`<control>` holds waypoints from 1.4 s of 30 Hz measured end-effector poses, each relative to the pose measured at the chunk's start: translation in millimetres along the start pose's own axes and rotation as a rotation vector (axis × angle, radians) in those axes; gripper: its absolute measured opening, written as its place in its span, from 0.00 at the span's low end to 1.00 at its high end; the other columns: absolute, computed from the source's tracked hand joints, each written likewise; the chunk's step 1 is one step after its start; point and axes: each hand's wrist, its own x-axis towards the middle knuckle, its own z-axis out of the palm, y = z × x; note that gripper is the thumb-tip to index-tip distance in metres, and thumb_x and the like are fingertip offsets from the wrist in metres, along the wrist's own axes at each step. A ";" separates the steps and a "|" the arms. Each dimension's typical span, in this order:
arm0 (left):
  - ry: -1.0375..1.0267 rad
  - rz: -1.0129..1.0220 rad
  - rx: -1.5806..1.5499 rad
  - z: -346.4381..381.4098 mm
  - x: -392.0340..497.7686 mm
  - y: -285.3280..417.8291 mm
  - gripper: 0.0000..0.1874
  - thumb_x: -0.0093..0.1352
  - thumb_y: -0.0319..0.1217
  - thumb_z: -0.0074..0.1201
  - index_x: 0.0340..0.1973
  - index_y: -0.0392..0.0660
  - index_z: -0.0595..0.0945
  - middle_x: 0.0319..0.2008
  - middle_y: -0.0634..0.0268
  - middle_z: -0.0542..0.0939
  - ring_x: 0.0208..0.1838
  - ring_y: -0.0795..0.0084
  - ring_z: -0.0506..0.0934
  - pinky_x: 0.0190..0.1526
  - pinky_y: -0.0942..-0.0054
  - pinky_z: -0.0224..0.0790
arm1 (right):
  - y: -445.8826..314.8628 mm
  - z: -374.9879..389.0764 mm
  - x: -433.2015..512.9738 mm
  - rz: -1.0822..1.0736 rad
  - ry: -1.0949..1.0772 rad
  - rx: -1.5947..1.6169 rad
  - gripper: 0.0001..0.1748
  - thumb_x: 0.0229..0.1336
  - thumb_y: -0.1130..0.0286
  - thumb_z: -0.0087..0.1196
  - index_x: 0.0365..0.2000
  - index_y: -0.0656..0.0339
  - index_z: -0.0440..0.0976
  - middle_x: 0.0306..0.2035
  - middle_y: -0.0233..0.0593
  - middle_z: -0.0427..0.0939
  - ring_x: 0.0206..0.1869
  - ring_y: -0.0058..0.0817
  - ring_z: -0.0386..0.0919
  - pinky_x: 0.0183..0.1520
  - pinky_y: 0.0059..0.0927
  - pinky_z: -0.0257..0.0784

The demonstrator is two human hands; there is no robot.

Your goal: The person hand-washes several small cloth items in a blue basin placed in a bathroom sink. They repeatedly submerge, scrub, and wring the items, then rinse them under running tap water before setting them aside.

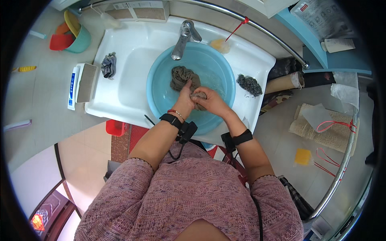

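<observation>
A wet grey-brown cloth point(183, 79) is bunched over a light blue plastic basin point(153, 99) that holds some clear water. My left hand point(184, 98) grips the cloth near the basin's middle, thumb pointing up along it. Close beside it, my right hand point(211, 101) pinches another bunched part of the cloth between thumb and fingers. The basin stands in a white ceramic sink point(129, 75), beneath a chrome faucet point(182, 40). Whether water runs from the spout cannot be told.
Left of the basin lies a crumpled grey cloth point(109, 65); to the right, a dark scouring pad point(249, 85). A toothpaste tube point(72, 89), a ridged tray point(86, 83) and a turquoise cup point(81, 40) stand on the left counter. A metal rail point(223, 10) curves behind the sink.
</observation>
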 end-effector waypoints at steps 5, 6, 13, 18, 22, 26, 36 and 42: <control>0.016 0.136 -0.020 -0.8 10.7 -5.3 0.27 0.73 0.55 0.40 0.49 0.44 0.74 0.40 0.58 0.81 0.42 0.57 0.80 0.46 0.50 0.75 | 11.9 8.5 8.1 0.047 0.105 -0.195 0.20 0.62 0.55 0.52 0.33 0.65 0.74 0.28 0.56 0.76 0.31 0.55 0.75 0.33 0.46 0.70; 0.043 0.156 -0.047 3.9 8.9 -6.0 0.27 0.73 0.55 0.39 0.49 0.44 0.74 0.40 0.58 0.81 0.42 0.58 0.80 0.46 0.50 0.75 | 15.8 8.2 11.0 0.069 0.116 -0.223 0.21 0.63 0.54 0.50 0.32 0.65 0.73 0.28 0.58 0.76 0.32 0.57 0.74 0.33 0.48 0.69; 0.251 0.421 0.085 19.0 -23.9 -15.5 0.19 0.72 0.42 0.50 0.51 0.41 0.74 0.47 0.59 0.79 0.49 0.59 0.78 0.50 0.52 0.73 | 54.3 2.2 20.6 0.169 0.209 -0.652 0.16 0.64 0.59 0.48 0.29 0.62 0.72 0.35 0.53 0.77 0.34 0.56 0.75 0.36 0.53 0.71; 0.531 0.394 0.369 8.6 -26.0 -8.8 0.20 0.65 0.29 0.57 0.50 0.36 0.74 0.50 0.58 0.77 0.54 0.61 0.74 0.53 0.59 0.67 | 77.4 -8.2 5.2 0.103 0.015 -0.854 0.22 0.58 0.61 0.54 0.53 0.48 0.69 0.60 0.47 0.61 0.58 0.50 0.64 0.59 0.56 0.58; 0.315 0.229 0.343 9.9 -29.3 -1.5 0.24 0.64 0.31 0.56 0.55 0.35 0.72 0.57 0.56 0.73 0.59 0.61 0.69 0.59 0.58 0.59 | 80.1 -0.9 -1.8 0.159 -0.244 -1.114 0.39 0.54 0.56 0.58 0.66 0.36 0.57 0.67 0.42 0.53 0.68 0.47 0.52 0.67 0.62 0.41; 0.379 0.190 0.424 20.8 -40.5 -8.2 0.25 0.66 0.36 0.54 0.57 0.40 0.72 0.58 0.56 0.73 0.59 0.62 0.70 0.60 0.59 0.61 | 79.6 11.6 23.2 0.338 -0.278 -1.232 0.39 0.54 0.51 0.58 0.65 0.38 0.58 0.68 0.43 0.52 0.67 0.47 0.53 0.67 0.62 0.45; -0.019 0.149 -0.106 15.7 -30.5 5.3 0.21 0.75 0.47 0.38 0.52 0.45 0.74 0.50 0.59 0.77 0.52 0.57 0.76 0.56 0.51 0.68 | 4.1 -18.1 13.3 0.464 -0.074 0.337 0.23 0.54 0.72 0.53 0.53 0.51 0.70 0.43 0.31 0.76 0.37 0.23 0.74 0.31 0.27 0.69; 0.112 0.076 -0.161 26.5 -18.5 1.6 0.15 0.74 0.43 0.45 0.43 0.43 0.73 0.37 0.60 0.76 0.40 0.59 0.75 0.40 0.50 0.70 | -25.4 -8.6 3.6 0.354 -0.101 0.269 0.12 0.62 0.69 0.56 0.45 0.59 0.74 0.37 0.28 0.77 0.38 0.15 0.72 0.38 0.20 0.70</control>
